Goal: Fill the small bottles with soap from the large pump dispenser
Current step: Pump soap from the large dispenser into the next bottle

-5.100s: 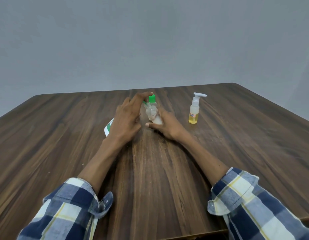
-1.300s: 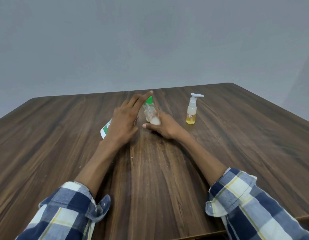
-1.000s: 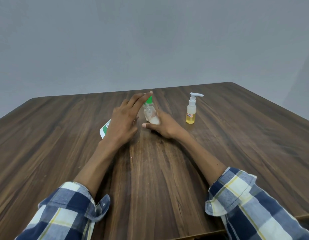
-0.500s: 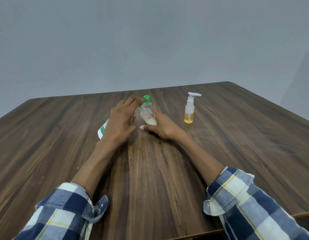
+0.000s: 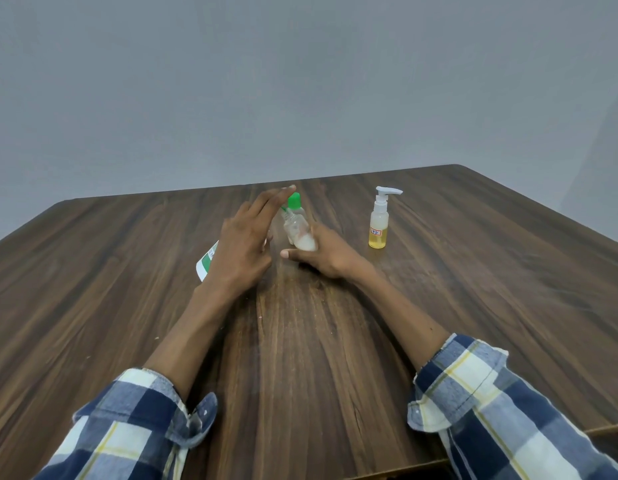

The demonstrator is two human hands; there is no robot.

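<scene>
My left hand (image 5: 243, 244) lies over the large pump dispenser (image 5: 206, 262). It hides most of the dispenser, leaving a strip of white and green label and the green pump head (image 5: 293, 201) in sight. The fingers are stretched out flat, with the tips at the pump head. My right hand (image 5: 326, 256) grips a small clear bottle (image 5: 298, 232). The bottle is tilted with its mouth at the green nozzle and has white soap in its bottom. A second small bottle (image 5: 379, 223), with a white pump top and yellow liquid, stands apart to the right.
Everything sits on a dark wooden table (image 5: 300, 341), whose far edge lies just behind the bottles and whose right edge slopes away. A plain grey wall stands behind. Both forearms reach out from plaid sleeves near the front edge.
Half a second ago my left fingers were curled down on the pump head. Now they are stretched out and higher, and the green head has risen. My right hand still holds the small bottle.
</scene>
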